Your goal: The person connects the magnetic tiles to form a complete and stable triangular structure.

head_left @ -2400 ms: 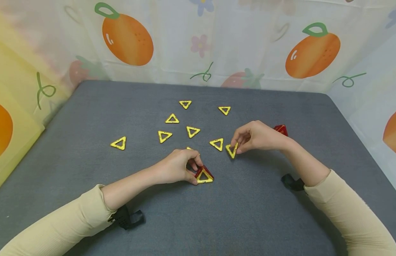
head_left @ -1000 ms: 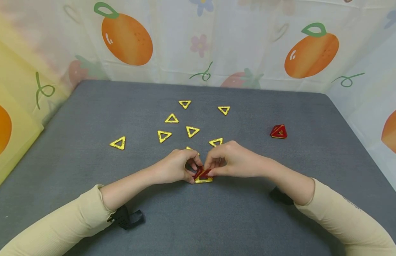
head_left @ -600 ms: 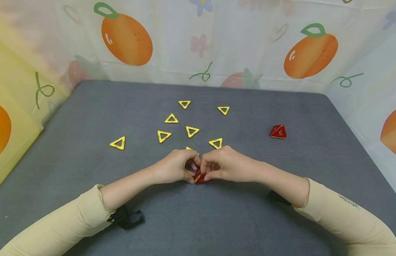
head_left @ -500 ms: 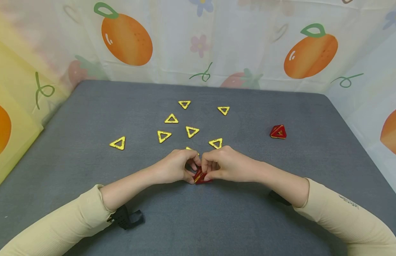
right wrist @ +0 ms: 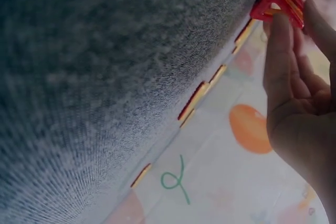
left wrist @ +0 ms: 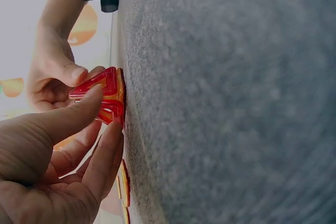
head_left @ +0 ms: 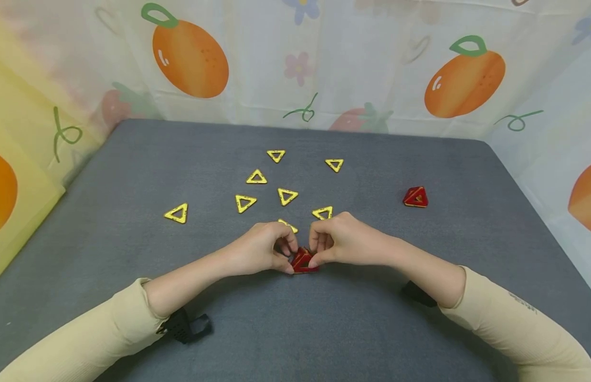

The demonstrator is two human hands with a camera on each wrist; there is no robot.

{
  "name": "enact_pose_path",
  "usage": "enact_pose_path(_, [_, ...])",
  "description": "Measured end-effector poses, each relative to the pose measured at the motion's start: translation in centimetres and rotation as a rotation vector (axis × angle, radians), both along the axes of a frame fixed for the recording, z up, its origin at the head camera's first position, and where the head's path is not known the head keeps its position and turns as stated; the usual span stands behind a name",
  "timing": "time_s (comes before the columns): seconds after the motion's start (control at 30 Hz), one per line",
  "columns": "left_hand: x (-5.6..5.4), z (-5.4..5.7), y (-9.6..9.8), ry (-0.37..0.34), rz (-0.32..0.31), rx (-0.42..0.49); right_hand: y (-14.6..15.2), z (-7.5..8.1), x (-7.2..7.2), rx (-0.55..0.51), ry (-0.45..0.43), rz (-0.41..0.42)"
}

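Between my two hands a small red pyramid of triangular magnetic tiles (head_left: 302, 261) stands on the grey tabletop, gold lines along its edges. My left hand (head_left: 257, 250) pinches its left side. In the left wrist view the left thumb lies along one face of the red pyramid (left wrist: 108, 83), with fingertips low at its base. My right hand (head_left: 353, 240) holds the right side between thumb and curled fingers. Close up in the right wrist view, the pyramid (right wrist: 286, 4) sits at the right fingertips, a triangular opening in its face. The fingers partly hide it.
Several flat yellow triangle tiles lie beyond the hands, including one far left (head_left: 185, 214) and one partly behind the right hand (head_left: 329, 211). Another red pyramid (head_left: 416, 197) stands at the right. A fruit-print cloth (head_left: 257, 69) hangs behind the table (head_left: 372, 329).
My right hand has carried a triangle tile leftward and set it against the tiles in my left hand, making a pyramid. Lately the right hand has shifted slightly up and right.
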State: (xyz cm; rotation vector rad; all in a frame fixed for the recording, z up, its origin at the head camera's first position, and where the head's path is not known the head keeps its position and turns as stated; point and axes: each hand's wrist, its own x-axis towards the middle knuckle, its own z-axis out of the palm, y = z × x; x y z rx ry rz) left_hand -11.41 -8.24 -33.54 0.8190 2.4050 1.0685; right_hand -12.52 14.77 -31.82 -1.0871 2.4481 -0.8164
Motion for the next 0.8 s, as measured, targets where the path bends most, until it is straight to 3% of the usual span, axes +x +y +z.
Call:
enact_pose_path(0.33, [0.35, -0.42, 0.21, 0.031, -0.011, -0.013, 0.16, -0.24, -0.18, 0.011, -0.123, 0.033])
enact_pose_path(0.8, [0.21, -0.29, 0.39, 0.009, -0.002, -0.003, 0.11, -0.33, -0.12, 0.024, -0.107, 0.079])
